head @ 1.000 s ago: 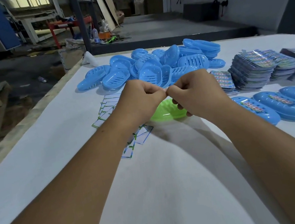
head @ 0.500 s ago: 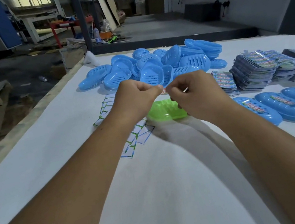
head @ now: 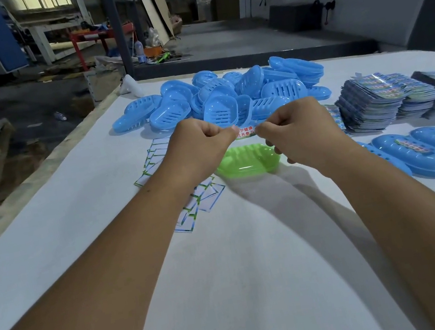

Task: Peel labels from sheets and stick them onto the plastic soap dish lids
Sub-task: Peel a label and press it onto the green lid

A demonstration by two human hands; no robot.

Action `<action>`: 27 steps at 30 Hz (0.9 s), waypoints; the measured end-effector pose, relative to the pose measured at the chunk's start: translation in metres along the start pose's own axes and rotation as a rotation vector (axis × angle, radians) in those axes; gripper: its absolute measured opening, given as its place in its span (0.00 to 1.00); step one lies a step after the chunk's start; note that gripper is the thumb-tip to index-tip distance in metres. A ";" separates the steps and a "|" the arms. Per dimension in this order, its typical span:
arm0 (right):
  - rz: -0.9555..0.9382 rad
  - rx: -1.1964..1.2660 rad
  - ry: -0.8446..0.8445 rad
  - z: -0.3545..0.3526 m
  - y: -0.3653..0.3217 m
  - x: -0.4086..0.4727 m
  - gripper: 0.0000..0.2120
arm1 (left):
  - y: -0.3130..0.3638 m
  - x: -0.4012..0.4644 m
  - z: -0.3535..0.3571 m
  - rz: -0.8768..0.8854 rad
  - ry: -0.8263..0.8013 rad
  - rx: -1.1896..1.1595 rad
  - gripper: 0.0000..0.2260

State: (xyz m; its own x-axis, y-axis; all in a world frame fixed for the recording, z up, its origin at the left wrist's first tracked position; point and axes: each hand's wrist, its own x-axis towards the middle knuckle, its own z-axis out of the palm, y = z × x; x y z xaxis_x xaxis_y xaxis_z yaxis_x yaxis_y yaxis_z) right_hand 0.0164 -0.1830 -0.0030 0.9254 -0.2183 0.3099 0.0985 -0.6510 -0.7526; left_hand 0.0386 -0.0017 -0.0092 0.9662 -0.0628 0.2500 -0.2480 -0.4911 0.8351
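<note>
A small printed label (head: 245,131) with red characters is stretched between my two hands above the table. My left hand (head: 197,142) pinches its left end and my right hand (head: 298,127) pinches its right end. Just below and in front of them lies a green soap dish lid (head: 247,159) on the white table (head: 242,262). Most of the label is hidden by my fingers.
A heap of blue soap dishes (head: 227,96) lies behind my hands. Stacks of label sheets (head: 385,100) stand at the right. Labelled blue lids (head: 418,155) line the right edge. Spent white backing papers (head: 196,197) are scattered under my left wrist. The table's left edge (head: 38,179) drops to the floor.
My hands have drawn apart, and the label now shows spread between them where before the fingertips were pressed together.
</note>
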 end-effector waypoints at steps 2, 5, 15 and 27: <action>0.018 -0.014 -0.019 0.000 0.001 0.001 0.18 | -0.002 0.000 0.002 -0.006 0.006 0.018 0.12; 0.047 -0.062 -0.054 -0.001 0.004 0.002 0.21 | -0.005 0.001 0.006 -0.033 -0.004 0.042 0.13; 0.127 -0.149 -0.133 0.000 0.008 0.001 0.17 | -0.004 -0.002 0.009 -0.043 -0.054 0.249 0.12; 0.020 -0.301 -0.097 0.002 0.003 -0.003 0.14 | -0.005 -0.001 0.011 -0.035 -0.044 0.295 0.10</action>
State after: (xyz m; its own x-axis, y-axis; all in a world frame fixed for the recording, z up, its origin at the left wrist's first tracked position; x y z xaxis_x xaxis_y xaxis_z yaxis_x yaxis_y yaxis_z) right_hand 0.0145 -0.1825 -0.0078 0.9582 -0.1723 0.2284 -0.0197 -0.8361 -0.5482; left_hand 0.0395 -0.0089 -0.0196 0.9775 -0.0757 0.1971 -0.1897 -0.7244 0.6627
